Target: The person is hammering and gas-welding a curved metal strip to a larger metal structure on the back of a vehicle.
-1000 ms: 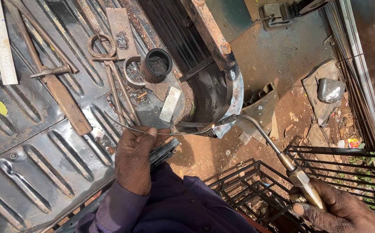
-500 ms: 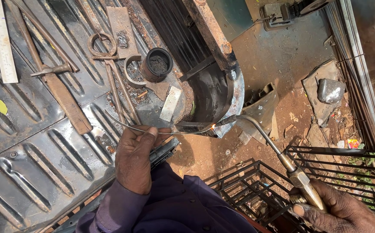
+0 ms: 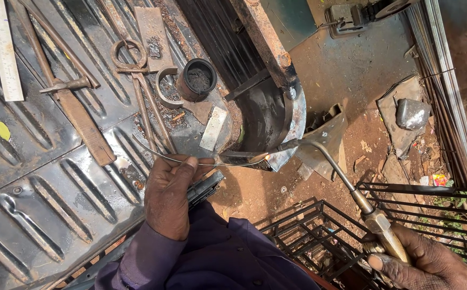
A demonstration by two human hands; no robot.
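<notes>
Left hand (image 3: 168, 198) pinches thin filler rod (image 3: 212, 162) | right hand (image 3: 421, 266) grips brass torch (image 3: 351, 193) | curved steel (image 3: 276, 126)

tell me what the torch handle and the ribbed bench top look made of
Torch handle in the right hand: likely brass, going by its yellow metallic sheen. Ribbed bench top: pressed sheet steel by its look, dull grey with stamped ribs and rust patches.

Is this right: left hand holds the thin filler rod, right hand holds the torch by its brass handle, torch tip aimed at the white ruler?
Not quite. The head view shows the torch tip at the edge of the curved metal piece, where the filler rod meets it; the white ruler lies far off on the ribbed metal sheet. The left hand does hold the rod, the right hand the torch handle.
</notes>
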